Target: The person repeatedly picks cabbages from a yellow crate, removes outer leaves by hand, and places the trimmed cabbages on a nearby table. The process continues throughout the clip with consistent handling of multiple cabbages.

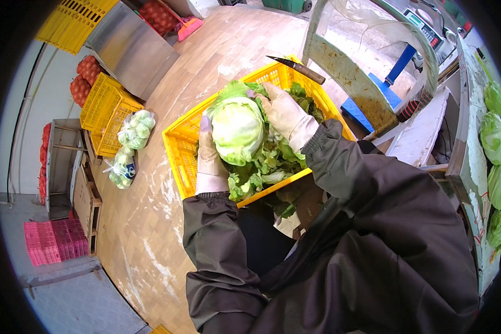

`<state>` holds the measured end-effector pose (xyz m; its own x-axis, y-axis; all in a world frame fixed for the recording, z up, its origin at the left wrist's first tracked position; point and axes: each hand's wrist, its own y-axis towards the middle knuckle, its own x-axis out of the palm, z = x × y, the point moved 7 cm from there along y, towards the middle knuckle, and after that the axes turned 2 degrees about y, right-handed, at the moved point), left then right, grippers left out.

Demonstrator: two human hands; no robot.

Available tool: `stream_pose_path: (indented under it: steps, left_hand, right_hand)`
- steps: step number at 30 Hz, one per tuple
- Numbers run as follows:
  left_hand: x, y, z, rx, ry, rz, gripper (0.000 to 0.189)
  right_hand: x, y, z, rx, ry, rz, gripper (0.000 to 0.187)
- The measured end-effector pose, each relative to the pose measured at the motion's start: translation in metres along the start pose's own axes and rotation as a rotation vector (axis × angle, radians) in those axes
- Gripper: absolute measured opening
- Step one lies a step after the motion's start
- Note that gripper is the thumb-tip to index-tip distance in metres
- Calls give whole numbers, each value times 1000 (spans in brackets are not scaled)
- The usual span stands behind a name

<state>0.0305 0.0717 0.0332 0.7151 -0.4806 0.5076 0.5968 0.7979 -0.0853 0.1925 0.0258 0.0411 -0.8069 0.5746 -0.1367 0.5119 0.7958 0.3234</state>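
A head of iceberg lettuce is held above a yellow plastic crate. My left hand, in a light glove, grips its left side with the thumb up along it. At its upper right is my right hand, also gloved, with the fingers closed on outer leaves; the exact grip is partly hidden. Loose green trimmings fill much of the crate below. A knife with a dark blade and wooden handle rests across the crate's far corner.
To the right stand a rusty metal frame and a blue platform scale. Several lettuces lie on a worn table. Bagged green produce sits on the floor beside stacked yellow crates; pink crates are farther left.
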Motion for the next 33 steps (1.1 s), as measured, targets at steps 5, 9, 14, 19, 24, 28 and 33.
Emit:
stream_pose_path:
  steps: [5,9,14,19,24,28,33]
  left_hand:
    - [-35,2,-16,-33,260,367,66]
    - [-38,1,-28,-132,363,319,79]
    - [-30,-2,-16,-89,313,282,104]
    - [3,-11,8,13,-154,14,71]
    - [11,-12,25,152,-252,54,68]
    - [10,-9,26,204,-200,113,66]
    - [8,-6,23,198,-202,109,68]
  right_hand:
    - [0,2,23,204,-507,-26,23]
    - [-1,2,37,345,-467,-27,28]
    - [3,10,27,199,-318,-23,25]
    - [-6,14,65,452,323,-29,19]
    - [-22,11,107,314,67,-58,33]
    - [-18,4,95,144,-425,-140,44]
    - [-31,-7,-8,-146,-389,147,57]
